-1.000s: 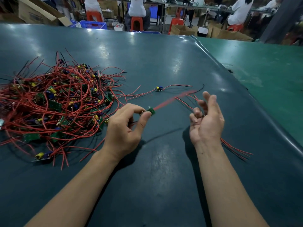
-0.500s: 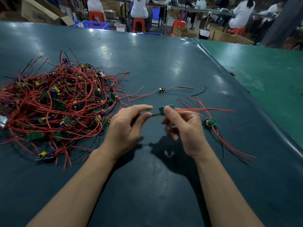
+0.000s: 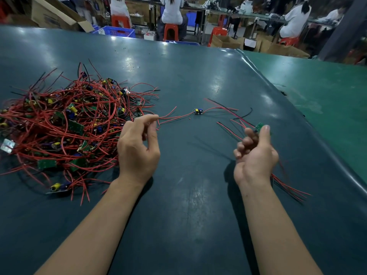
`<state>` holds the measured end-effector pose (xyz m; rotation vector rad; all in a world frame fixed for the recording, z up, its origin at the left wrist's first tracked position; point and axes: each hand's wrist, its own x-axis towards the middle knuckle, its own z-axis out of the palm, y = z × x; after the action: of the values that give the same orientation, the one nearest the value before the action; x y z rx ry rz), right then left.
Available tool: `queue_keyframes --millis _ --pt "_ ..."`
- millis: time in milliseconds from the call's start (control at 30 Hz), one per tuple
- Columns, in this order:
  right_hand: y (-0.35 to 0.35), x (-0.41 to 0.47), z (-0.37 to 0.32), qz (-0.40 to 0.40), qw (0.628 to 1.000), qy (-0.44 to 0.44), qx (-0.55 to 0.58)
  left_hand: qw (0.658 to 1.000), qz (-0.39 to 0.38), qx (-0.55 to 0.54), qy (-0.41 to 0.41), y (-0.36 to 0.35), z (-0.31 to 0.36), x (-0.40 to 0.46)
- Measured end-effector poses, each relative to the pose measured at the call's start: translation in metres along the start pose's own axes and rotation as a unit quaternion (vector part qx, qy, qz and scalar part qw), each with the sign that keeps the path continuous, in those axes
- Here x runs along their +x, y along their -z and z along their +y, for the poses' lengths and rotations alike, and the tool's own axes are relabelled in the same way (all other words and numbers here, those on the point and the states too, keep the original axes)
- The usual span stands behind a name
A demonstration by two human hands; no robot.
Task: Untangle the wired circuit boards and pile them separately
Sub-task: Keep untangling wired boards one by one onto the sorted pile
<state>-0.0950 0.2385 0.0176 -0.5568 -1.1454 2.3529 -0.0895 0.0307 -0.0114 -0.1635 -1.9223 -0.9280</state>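
A big tangle of red-wired green circuit boards (image 3: 65,126) lies on the left of the dark teal table (image 3: 188,205). My left hand (image 3: 139,149) hovers at the tangle's right edge, fingers loosely curled, holding nothing. My right hand (image 3: 256,155) pinches a small green board (image 3: 259,127) between thumb and fingers, and its red and black wires trail to the left. Under and behind that wrist lie the wires of a small separate pile (image 3: 290,188); its boards are hidden. One loose board (image 3: 198,111) with red wires sits alone at mid-table.
The table's raised right edge (image 3: 297,124) borders a brighter green table (image 3: 327,100). Beyond the far edge are seated people on red stools, a blue crate (image 3: 119,31) and cardboard boxes (image 3: 224,41).
The green board passed from my left hand to my right, which carried it rightward over the small pile. My left hand let go and drew back toward the tangle.
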Motion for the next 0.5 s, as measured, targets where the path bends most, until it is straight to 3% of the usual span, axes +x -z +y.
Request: queue_keyframes --millis 167,333,433,500 --pt "0.003 -0.002 0.003 0.024 0.991 -0.116 0.057 0.988 -0.027 0.149 0.010 0.000 -0.001 0.000" --pt "0.003 -0.005 0.005 -0.021 0.980 -0.182 0.074 0.931 -0.121 0.309 0.152 0.005 -0.010 0.003" --pt "-0.001 -0.010 0.009 -0.070 0.979 -0.191 0.021 0.892 -0.177 0.377 0.175 0.005 -0.013 0.002" --pt "-0.004 -0.013 0.013 -0.094 0.978 -0.186 -0.018 0.884 -0.183 0.394 0.174 0.005 -0.014 0.002"
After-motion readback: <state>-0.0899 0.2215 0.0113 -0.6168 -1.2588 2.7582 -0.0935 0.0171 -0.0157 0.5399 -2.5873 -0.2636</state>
